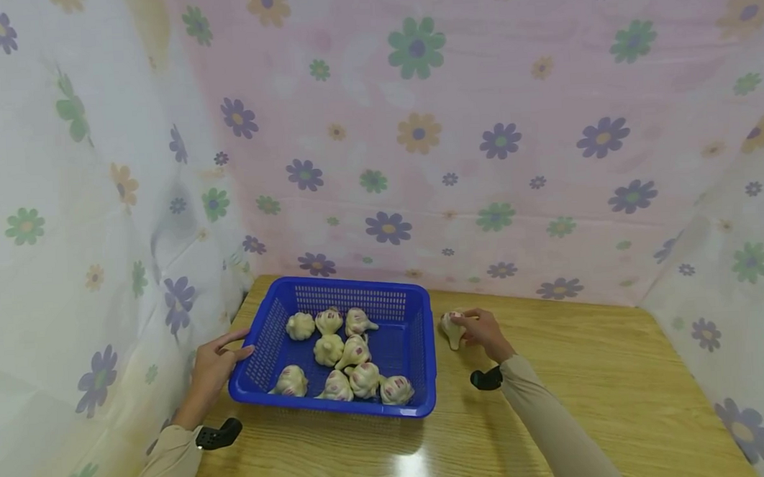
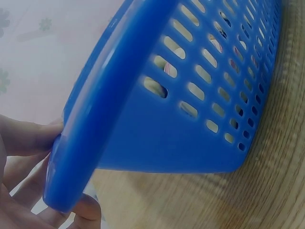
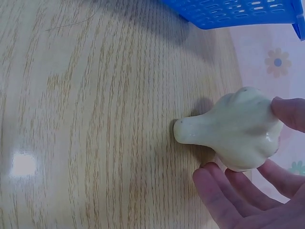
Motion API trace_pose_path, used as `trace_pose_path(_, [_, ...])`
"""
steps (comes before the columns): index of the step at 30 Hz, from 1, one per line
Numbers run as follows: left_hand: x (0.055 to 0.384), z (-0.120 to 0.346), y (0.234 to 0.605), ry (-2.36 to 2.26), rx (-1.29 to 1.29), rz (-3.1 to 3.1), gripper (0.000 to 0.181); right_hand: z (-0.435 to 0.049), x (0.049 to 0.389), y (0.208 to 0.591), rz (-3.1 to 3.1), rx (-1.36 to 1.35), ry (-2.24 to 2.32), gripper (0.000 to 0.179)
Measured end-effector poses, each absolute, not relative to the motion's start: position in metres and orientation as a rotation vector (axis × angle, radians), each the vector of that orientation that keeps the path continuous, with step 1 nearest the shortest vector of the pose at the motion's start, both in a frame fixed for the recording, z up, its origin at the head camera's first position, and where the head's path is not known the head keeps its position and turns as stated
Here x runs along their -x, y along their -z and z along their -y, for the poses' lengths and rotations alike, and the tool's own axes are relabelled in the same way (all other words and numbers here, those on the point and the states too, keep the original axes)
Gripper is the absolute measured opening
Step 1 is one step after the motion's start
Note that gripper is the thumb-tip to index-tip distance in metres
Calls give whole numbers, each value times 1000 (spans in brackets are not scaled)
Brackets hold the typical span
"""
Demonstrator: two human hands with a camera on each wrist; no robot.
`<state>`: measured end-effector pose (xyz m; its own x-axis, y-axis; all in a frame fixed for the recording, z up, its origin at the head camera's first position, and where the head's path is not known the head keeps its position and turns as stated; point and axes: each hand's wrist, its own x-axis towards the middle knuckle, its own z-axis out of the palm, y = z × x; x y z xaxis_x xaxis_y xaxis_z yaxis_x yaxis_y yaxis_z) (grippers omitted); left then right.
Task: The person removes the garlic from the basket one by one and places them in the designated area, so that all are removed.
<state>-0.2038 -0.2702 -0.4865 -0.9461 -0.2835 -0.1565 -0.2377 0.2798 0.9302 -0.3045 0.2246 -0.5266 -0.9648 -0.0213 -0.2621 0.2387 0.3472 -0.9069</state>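
A blue plastic basket (image 1: 394, 339) stands on the table with several garlic bulbs (image 1: 329, 350) inside, white with purplish patches. At the basket's left rim, my left hand (image 1: 212, 366) grips the edge; the left wrist view has the thumb on one side of the rim (image 2: 90, 109) and fingers curled beneath. Right of the basket, my right hand (image 1: 485, 332) holds one garlic bulb (image 3: 243, 129) between thumb and fingers. Its stem points toward the near side of the table. Whether this bulb touches the tabletop, I cannot tell.
The wooden table (image 1: 559, 395) extends to the right and in front of the basket. Flower-patterned cloth (image 1: 471, 212) hangs behind the table and along both sides. A dark wrist camera (image 1: 219, 434) sits on each forearm.
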Motion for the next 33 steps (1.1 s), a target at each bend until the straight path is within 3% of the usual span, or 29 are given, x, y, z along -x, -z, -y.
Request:
trace_pose_path(17, [203,271,486,1782,-515,2499,48,-234,302,507,-2517,-126,1471,67])
trace_pose_path(33, [203,270,487,1771,-507,2487,48,-226,304,452,-2628,216,1445,56])
